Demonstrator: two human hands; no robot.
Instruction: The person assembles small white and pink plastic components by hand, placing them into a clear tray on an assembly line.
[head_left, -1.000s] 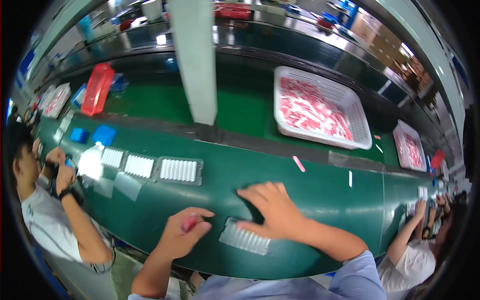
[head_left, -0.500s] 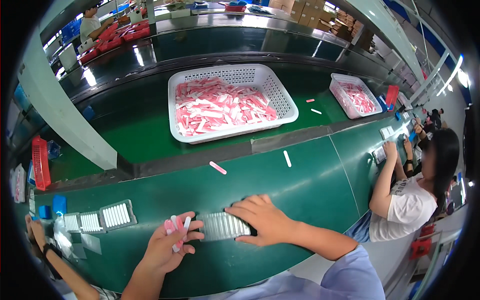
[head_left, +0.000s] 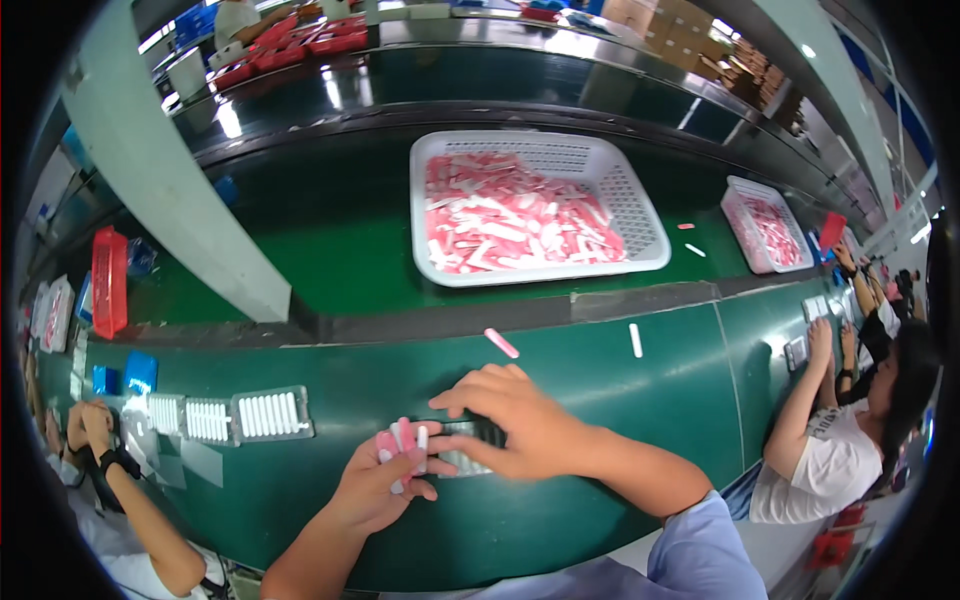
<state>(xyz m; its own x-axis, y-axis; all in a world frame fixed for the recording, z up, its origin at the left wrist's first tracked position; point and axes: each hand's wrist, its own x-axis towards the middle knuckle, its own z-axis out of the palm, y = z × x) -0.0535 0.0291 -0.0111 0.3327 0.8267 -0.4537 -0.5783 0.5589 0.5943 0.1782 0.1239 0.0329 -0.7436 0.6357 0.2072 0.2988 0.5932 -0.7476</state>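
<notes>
Left hand: our left hand (head_left: 378, 488) grasped several pink and white sticks (head_left: 403, 445).
Right hand: our right hand (head_left: 505, 420) lay flat, pressing on the tray (head_left: 465, 448).
Around: a basket (head_left: 640, 215) of sticks stood behind; one loose pink stick (head_left: 501, 343) lay near.

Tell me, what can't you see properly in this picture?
Head view only:
- The small tray under the right hand: the hand covers most of it, so its slots can't be counted.
- The pink and white sticks in the left hand: fingers hide their lower ends.
- The pieces in the white basket: too small to tell apart.
- The co-worker's hands at the left edge: what they hold is too small to tell.
</notes>
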